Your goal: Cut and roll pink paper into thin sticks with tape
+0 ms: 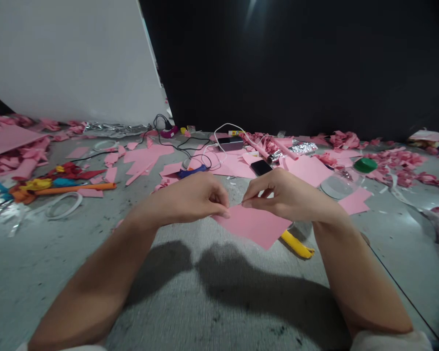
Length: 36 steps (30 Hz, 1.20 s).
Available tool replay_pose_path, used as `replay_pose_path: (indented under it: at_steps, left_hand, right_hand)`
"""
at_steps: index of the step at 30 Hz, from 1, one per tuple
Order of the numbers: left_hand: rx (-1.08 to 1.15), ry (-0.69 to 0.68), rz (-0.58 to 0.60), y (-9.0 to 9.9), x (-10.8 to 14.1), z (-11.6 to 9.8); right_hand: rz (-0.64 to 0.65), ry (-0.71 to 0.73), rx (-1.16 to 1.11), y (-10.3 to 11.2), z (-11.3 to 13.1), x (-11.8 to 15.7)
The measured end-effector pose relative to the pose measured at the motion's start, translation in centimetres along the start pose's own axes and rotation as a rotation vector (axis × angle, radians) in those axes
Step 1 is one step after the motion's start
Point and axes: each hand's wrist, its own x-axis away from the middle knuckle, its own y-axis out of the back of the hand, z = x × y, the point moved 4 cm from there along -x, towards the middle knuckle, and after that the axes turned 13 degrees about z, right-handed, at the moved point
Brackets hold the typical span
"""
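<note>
A sheet of pink paper (258,225) is tilted above the grey floor, between my two hands. My left hand (199,195) is closed, thumb and fingertips pinching the sheet at its left corner. With bent fingers, my right hand (283,195) pinches the far edge of the same sheet, a short way from the left fingertips. A yellow strip (297,244) lies by the sheet's right corner, partly hidden under it. Just beyond the right hand is a black phone (260,167). A blue object (192,171) I cannot identify lies behind my left hand.
Pink paper scraps (146,158) litter the floor. Left are a tape roll (64,205) and an orange stick (76,188) among coloured pieces. Right is a clear container with a green lid (365,165). A dark box (229,143) with a white cable stands before a black panel (307,68).
</note>
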Motion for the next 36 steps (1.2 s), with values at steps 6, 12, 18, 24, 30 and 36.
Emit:
replay_pose_path:
  at_steps: [6, 12, 18, 24, 30, 36]
  left_hand:
    - [0.046, 0.009, 0.006, -0.1, 0.1, 0.1]
    - [0.069, -0.022, -0.013, 0.0, -0.2, 0.4]
    - [-0.083, -0.114, -0.081, -0.4, -0.2, 0.0]
    - [-0.180, -0.058, -0.088, -0.8, -0.6, 0.2]
    - [-0.142, -0.033, -0.055, -1.0, -1.1, 0.7]
    - [-0.005, -0.047, 0.029, -1.1, -1.8, 1.4]
  right_hand:
    - [-0.020, -0.049, -0.046, 0.0, 0.0, -0.1]
    - [-0.082, -0.081, -0.026, -0.1, -0.3, -0.3]
    - [-0.120, -0.080, 0.031, 0.0, -0.3, -0.3]
    - [-0.122, -0.118, 0.102, -0.6, -0.9, -0.6]
    - [-0.087, -0.154, 0.136, -1.0, -1.4, -0.7]
    - [-0.051, -0.177, 0.111, -1.0, -1.6, -0.8]
